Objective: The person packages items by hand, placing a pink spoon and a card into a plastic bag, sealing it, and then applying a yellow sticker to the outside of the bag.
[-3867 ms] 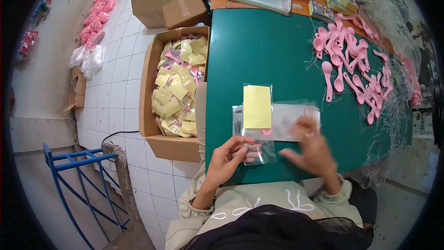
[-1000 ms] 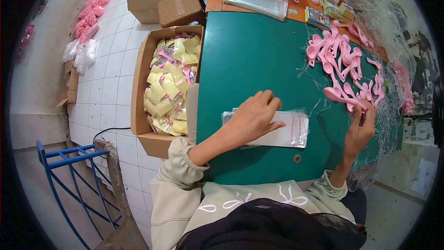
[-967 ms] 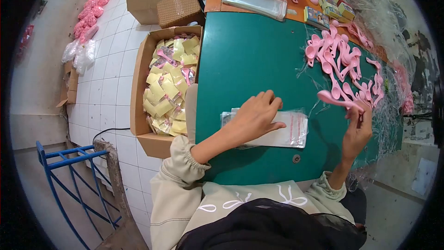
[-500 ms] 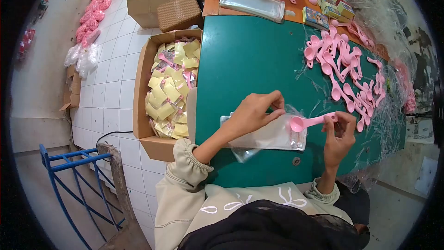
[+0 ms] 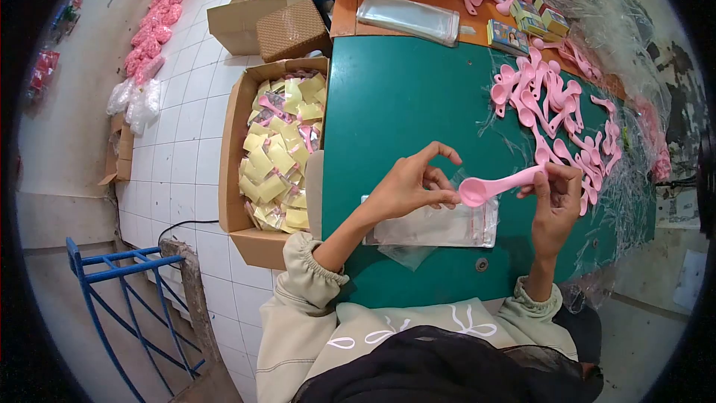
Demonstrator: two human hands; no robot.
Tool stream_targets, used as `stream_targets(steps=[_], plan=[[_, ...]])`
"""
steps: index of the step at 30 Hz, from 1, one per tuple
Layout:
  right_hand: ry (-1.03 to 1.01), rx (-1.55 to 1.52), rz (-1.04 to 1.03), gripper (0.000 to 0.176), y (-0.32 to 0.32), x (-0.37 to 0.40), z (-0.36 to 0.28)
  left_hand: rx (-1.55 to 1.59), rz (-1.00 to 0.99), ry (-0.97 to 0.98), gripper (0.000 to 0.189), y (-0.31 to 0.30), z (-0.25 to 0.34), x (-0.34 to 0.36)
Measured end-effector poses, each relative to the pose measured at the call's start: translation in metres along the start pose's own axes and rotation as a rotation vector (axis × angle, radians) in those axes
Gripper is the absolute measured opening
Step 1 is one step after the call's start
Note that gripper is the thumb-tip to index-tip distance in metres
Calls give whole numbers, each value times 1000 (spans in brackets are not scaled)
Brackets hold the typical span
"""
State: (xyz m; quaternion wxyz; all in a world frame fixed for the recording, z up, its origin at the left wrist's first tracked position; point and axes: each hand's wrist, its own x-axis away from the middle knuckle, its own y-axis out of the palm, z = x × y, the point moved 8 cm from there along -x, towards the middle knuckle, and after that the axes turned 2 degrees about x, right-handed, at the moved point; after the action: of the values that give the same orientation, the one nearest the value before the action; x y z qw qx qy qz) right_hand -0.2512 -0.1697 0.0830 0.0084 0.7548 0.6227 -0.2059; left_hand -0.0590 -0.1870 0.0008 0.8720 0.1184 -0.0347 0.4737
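A pink measuring spoon (image 5: 501,185) is held by the end of its handle in my right hand (image 5: 554,198), its bowl pointing left. My left hand (image 5: 418,185) pinches a thin clear plastic bag (image 5: 457,177) between thumb and fingers, with the index finger arched above. The spoon's bowl is right at the left fingertips, and much of the bag is hidden by the hand. Beneath both hands lies a stack of clear plastic bags (image 5: 447,231) on the green tabletop (image 5: 403,104), with a loose bag (image 5: 408,255) jutting out at its near edge.
Many pink spoons (image 5: 548,97) are heaped on the table's right side, among plastic scraps. Left of the table, a cardboard box (image 5: 233,172) holds packets with yellow cards. Another bag stack (image 5: 408,18) and small boxes (image 5: 509,36) sit at the back. A blue metal frame (image 5: 123,276) stands lower left.
My left hand has lifted off the bag stack, its index finger now raised. The right hand has shifted slightly right, and the spoon's bowl has moved left to the left fingertips.
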Motion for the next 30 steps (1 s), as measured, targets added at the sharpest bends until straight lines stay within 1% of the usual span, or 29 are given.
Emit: stream_targets(steps=[4,7,10,12,13,15,16,18,20,21,24,26,27,28,29,30], plan=[[23,26,-38,13,8,3,-1,17,3,-8,45,1,-4,-2],[52,52,-128,14,20,4,-1,44,-11,79,47,6,-3,-5],[67,68,-228,15,31,4,-1,161,-88,172,48,13,2,-3],[66,39,-271,15,34,1,0,96,-13,175,37,7,1,-1],[56,30,-250,15,32,-3,-2,63,24,178,33,3,3,-1],[37,14,-204,15,28,-11,-8,-27,-36,41,27,4,-1,1],[32,2,-210,16,29,-14,-9,-72,-66,-28,27,4,-4,3],[26,-25,-224,19,32,-17,-10,-159,-33,43,29,4,1,3],[-67,-58,-356,28,44,-17,-19,-238,-37,82,32,5,10,5],[-114,-74,-423,35,50,-17,-24,-156,2,100,33,3,12,6],[-520,116,-700,52,84,-17,-65,106,104,172,33,0,18,13],[-401,-126,-779,51,88,-46,-46,303,139,237,31,-2,33,17],[-336,-242,-816,50,86,-68,-34,313,107,242,32,-3,34,17],[-244,147,-702,40,77,-110,-7,322,75,246,32,-6,35,18],[-212,193,-530,36,66,-154,17,328,44,251,33,-8,36,18],[-268,592,-472,34,56,-199,46,339,56,242,32,-10,37,18]])
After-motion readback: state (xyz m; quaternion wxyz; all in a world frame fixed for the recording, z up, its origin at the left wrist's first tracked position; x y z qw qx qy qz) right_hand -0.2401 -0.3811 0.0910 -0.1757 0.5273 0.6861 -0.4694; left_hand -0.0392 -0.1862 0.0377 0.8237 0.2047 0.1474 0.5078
